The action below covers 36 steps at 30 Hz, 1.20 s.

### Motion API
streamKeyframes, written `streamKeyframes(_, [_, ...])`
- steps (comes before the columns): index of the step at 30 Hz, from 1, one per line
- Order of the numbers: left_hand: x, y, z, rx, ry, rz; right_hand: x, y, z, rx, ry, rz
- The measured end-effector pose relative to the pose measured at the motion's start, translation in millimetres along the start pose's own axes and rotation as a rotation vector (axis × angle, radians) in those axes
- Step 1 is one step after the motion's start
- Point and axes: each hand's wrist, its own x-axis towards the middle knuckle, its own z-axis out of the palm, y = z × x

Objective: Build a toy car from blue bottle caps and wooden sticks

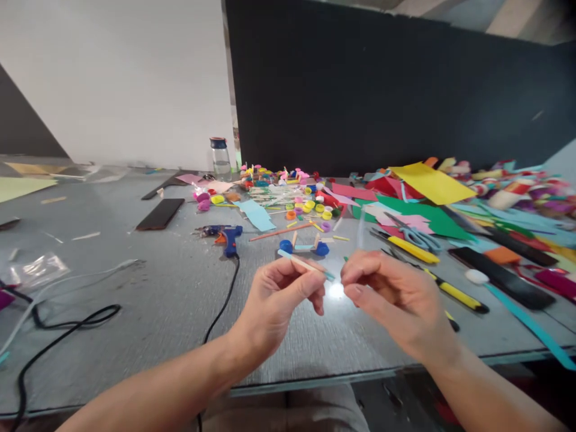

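Observation:
My left hand (281, 300) is closed in a pinch on a thin wooden stick with light blue paper along it (306, 264), held above the grey table (157, 288). My right hand (391, 297) is closed too, its fingertips meeting the stick's right end. Just beyond my hands lies a small model of sticks with blue bottle caps (304, 246). A blue glue gun (227, 236) rests to the left, its black cord running toward me.
Bottle caps (310, 207) and sticks are scattered at the middle back. Coloured paper sheets (427, 186), scissors (416, 237) and yellow cutters (450, 291) cover the right side. A dark phone (161, 213), a clear jar (220, 157) and black cables (67, 327) are on the left.

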Motion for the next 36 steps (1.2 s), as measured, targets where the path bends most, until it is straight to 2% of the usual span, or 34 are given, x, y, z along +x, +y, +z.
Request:
streamKeyframes(5, [-3.6,5.8,0.9,-0.075,0.036,-0.015,0.9,13.2,-2.9,-0.143,0.077,0.099])
streamKeyframes(9, [-2.6,6.3,0.2,-0.111,0.068,-0.035,2.7,37.9,-21.7,-0.342,0.122,0.153])
streamKeyframes(12, [-1.2,5.7,-0.9,-0.095,0.094,-0.045,11.3,58.6,-48.9,-0.538,0.158,0.229])
streamKeyframes(14, [-0.3,5.5,-1.8,-0.072,0.13,-0.036,21.1,73.6,-73.5,-0.716,0.171,0.31])
streamKeyframes(17, [1.4,5.5,-3.3,-0.041,0.189,-0.019,38.2,96.0,-113.8,-0.85,0.189,0.41])
streamKeyframes(20, [3.9,5.8,-5.3,-0.032,0.238,0.006,54.6,115.8,-144.5,-0.968,0.125,0.551])
streamKeyframes(22, [6.4,6.1,-6.8,-0.024,0.264,0.022,65.5,128.0,-153.1,-1.025,0.046,0.626])
streamKeyframes(26, [12.0,7.2,-9.8,-0.026,0.291,0.016,89.1,150.9,-144.1,-1.083,-0.09,0.694])
streamKeyframes(30, [16.0,8.8,-13.5,-0.025,0.29,0.005,107.2,161.5,-137.1,-1.116,-0.155,0.703])
streamKeyframes(32, [17.5,10.1,-14.9,-0.027,0.308,0.006,109.3,160.5,-148.2,-1.151,-0.151,0.74])
streamKeyframes(36, [17.8,12.4,-14.1,-0.044,0.326,0.005,94.7,152.7,-192.7,-1.247,-0.107,0.895])
